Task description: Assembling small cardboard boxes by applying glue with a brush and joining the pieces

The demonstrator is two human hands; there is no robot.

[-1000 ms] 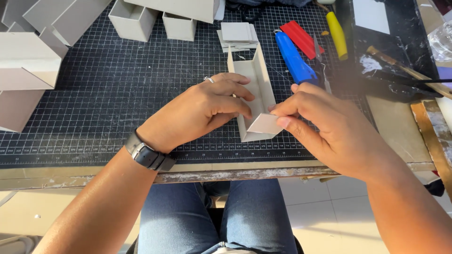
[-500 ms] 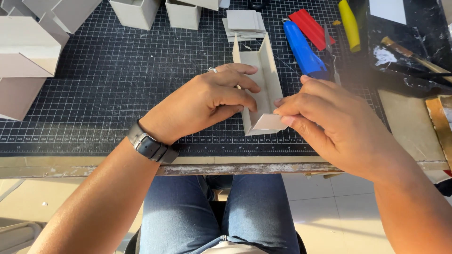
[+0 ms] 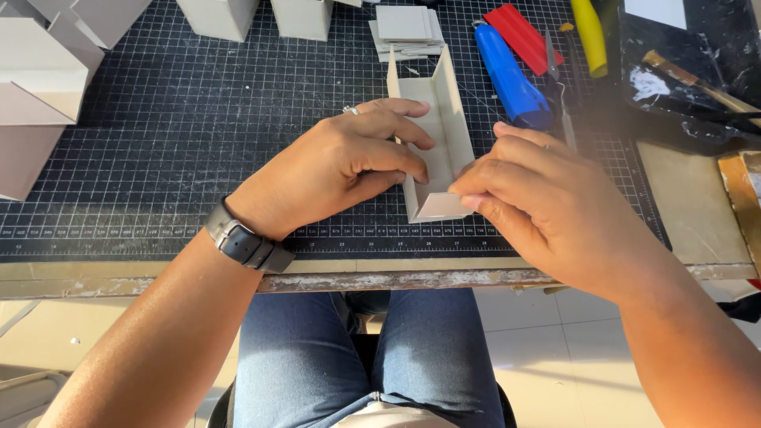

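A worn bench (image 3: 412,279) with a chipped, paint-flecked front edge is covered by a black gridded cutting mat (image 3: 198,143), lit by low warm light from the right; pale floor tiles (image 3: 539,341) are seen beneath. A long grey cardboard channel (image 3: 432,131), open at the top, is laid on the mat near its front edge, running away from the seated person. The left hand (image 3: 341,166), ringed and with a dark watch (image 3: 246,242) at the wrist, is curled over the channel's left wall, its fingers (image 3: 396,154) pressed inside the trough. The right hand (image 3: 547,206) is set against the near end, where a small cardboard flap (image 3: 440,206) is pinched between thumb and fingers (image 3: 476,198), closed on the piece. Behind the channel, a stack of cut cardboard squares (image 3: 404,28) is laid. To the right, a blue tool handle (image 3: 511,75), a red one (image 3: 523,36) and a yellow one (image 3: 588,32) are ranged side by side. Finished grey cardboard boxes (image 3: 47,71) are grouped at the mat's left and far edges. Blue jeans (image 3: 365,357) are seen below the bench.
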